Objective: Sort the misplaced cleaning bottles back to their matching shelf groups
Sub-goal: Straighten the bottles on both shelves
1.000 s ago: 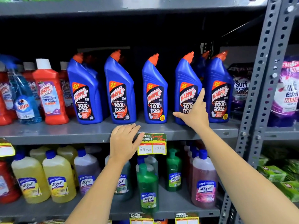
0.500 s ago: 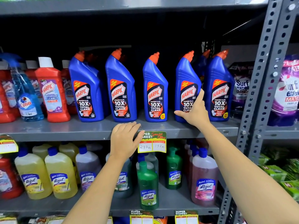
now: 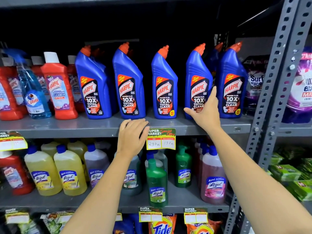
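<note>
Several blue Harpic bottles with orange caps stand in a row on the grey middle shelf (image 3: 67, 130). My right hand (image 3: 205, 112) is on the fourth blue Harpic bottle (image 3: 196, 78), thumb across its lower front and fingers around its right side. My left hand (image 3: 133, 137) rests on the shelf's front edge and holds nothing. At the left, a blue Colin spray bottle (image 3: 33, 98) stands among red Harpic bathroom cleaner bottles (image 3: 59, 88). On the lower shelf, a red bottle (image 3: 13, 174) stands beside yellow Lizol bottles (image 3: 69, 173).
Green Lizol bottles (image 3: 156, 183), a pink one (image 3: 213, 179) and purple ones share the lower shelf. A price tag (image 3: 161, 139) hangs beside my left hand. A perforated grey upright (image 3: 270, 98) bounds the bay on the right, with Surf pouches (image 3: 255, 85) behind it. Tide packs (image 3: 162, 225) sit below.
Both hands stay nearly where they were. My right hand has shifted slightly down along the fourth blue bottle. The view has drifted a little.
</note>
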{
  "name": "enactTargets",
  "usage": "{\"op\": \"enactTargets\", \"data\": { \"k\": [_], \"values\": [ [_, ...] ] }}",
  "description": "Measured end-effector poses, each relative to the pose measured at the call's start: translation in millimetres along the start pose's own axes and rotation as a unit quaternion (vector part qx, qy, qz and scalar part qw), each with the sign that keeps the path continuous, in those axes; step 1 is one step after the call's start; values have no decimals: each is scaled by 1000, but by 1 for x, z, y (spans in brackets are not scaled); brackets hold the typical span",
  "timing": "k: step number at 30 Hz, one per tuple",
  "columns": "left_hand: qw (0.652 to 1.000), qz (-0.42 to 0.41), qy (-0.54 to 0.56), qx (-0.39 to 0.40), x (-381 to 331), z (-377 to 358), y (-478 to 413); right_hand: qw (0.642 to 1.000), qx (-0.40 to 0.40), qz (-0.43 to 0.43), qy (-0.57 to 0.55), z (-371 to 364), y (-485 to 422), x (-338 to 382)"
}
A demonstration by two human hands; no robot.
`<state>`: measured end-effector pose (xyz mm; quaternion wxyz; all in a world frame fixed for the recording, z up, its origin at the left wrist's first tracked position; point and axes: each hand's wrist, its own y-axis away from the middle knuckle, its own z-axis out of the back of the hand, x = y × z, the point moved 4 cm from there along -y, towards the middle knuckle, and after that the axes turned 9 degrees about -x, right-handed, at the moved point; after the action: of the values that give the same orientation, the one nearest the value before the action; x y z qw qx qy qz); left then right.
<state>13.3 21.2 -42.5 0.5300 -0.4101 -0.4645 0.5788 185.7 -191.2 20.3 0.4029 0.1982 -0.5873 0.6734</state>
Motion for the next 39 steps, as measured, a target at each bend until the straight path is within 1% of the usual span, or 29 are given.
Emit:
{"op": "enactTargets", "data": {
  "k": [2, 3, 4, 5, 6, 7, 8, 10, 12, 15, 18, 19, 21, 24, 27, 32, 39],
  "values": [
    [998, 10, -17, -53, -3, 12, 17, 989, -106, 66, -75, 9, 26, 3],
    [996, 22, -21, -80, -5, 18, 32, 974, -164, 111, -113, 13, 45, 3],
    [995, 36, -16, -91, -7, 22, 53, 957, -204, 154, -139, 14, 68, -1],
    [996, 52, -6, -78, -7, 23, 79, 946, -216, 189, -153, 10, 93, -8],
    [997, 64, 3, -44, -8, 23, 107, 943, -205, 205, -160, 3, 117, -17],
    [997, 74, 9, 5, -8, 21, 137, 950, -174, 200, -167, -5, 139, -27],
    [994, 85, 12, 64, -5, 18, 168, 961, -132, 176, -168, -16, 158, -41],
    [977, 111, 15, 181, 4, 10, 228, 982, -46, 97, -153, -38, 192, -70],
    [950, 133, 10, 283, 14, 1, 272, 991, 22, 15, -129, -55, 221, -100],
    [913, 128, -12, 387, 22, -18, 306, 990, 79, -68, -91, -73, 251, -127],
    [890, 109, -8, 442, 26, -33, 327, 985, 116, -114, -62, -93, 271, -133],
    [885, 106, 0, 453, 28, -36, 332, 983, 124, -126, -53, -102, 277, -133],
    [890, 100, 13, 445, 33, -39, 341, 977, 126, -161, -57, -116, 286, -129],
    [893, 100, 28, 438, 40, -45, 347, 971, 108, -203, -67, -134, 295, -122],
    [889, 94, 13, 448, 45, -51, 347, 969, 83, -227, -44, -146, 298, -117],
    [884, 90, 18, 457, 48, -52, 349, 967, 63, -246, 14, -156, 297, -119],
    [890, 97, 36, 443, 44, -48, 347, 969, 76, -229, 48, -142, 293, -128]
  ]
}}
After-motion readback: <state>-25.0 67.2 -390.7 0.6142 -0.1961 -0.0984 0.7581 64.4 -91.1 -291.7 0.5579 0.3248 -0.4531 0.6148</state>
